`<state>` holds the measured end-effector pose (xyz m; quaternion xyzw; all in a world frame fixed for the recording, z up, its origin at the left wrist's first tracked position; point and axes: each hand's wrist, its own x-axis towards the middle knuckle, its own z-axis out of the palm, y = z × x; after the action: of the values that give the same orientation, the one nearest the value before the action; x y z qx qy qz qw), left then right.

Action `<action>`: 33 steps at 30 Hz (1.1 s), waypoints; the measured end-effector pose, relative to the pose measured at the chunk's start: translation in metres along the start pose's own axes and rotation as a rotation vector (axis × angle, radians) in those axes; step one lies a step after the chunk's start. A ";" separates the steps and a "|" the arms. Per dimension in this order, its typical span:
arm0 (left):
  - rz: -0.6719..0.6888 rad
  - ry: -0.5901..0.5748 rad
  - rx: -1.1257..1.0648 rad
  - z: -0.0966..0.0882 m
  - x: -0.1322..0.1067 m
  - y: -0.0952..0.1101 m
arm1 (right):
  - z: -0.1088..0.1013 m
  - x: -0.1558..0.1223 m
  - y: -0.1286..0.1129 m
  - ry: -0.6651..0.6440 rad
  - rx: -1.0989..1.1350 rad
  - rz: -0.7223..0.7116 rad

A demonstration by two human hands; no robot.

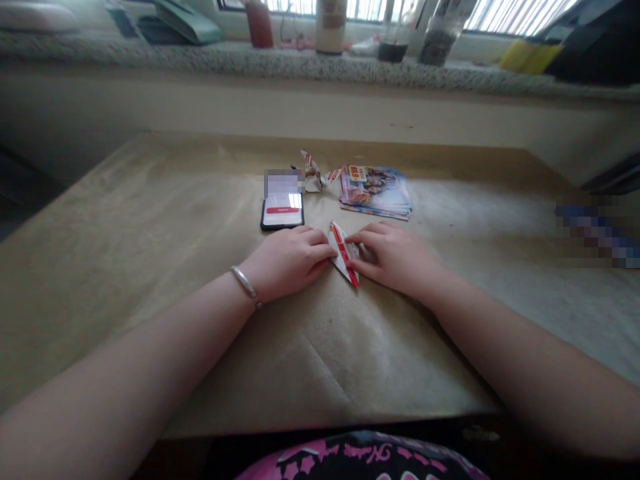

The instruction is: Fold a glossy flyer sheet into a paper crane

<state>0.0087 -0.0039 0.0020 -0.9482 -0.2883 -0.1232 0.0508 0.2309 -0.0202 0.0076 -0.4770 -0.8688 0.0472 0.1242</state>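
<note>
Granite sill (280, 60) w/ bottles (259, 23) ran behind brown paper (150, 267) on table; flyer stack (375, 192) and phone (283, 210) lay on far side. L hand (287, 261) and R hand (393, 257), fingers together, clamped both sides of folded red-white paper (344, 253), centre front, long axis diagonal, tip pointing down-right twd person.

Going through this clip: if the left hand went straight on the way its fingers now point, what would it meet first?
The folded paper: the left hand points right at it, and its fingertips seem to touch its edge, though depth is unclear. The right hand lies just beyond.
</note>
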 end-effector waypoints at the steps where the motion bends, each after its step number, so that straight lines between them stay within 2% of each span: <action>1: -0.001 0.011 -0.005 0.001 0.000 0.001 | 0.001 0.000 0.001 0.001 0.007 -0.009; 11: -0.046 0.026 -0.148 0.004 -0.001 -0.002 | 0.005 0.003 0.005 0.034 0.024 -0.043; 17: -0.009 0.017 -0.138 0.007 -0.002 0.003 | 0.007 0.004 0.006 0.056 0.054 -0.074; 27: -0.068 -0.024 -0.236 0.007 0.001 0.003 | 0.006 0.000 -0.005 0.039 -0.055 0.056; 33: -0.086 0.016 -0.220 0.003 0.002 0.006 | 0.013 0.002 0.002 0.029 0.061 0.031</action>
<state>0.0145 -0.0067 -0.0008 -0.9338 -0.3129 -0.1638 -0.0566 0.2283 -0.0165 -0.0048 -0.4870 -0.8576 0.0688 0.1504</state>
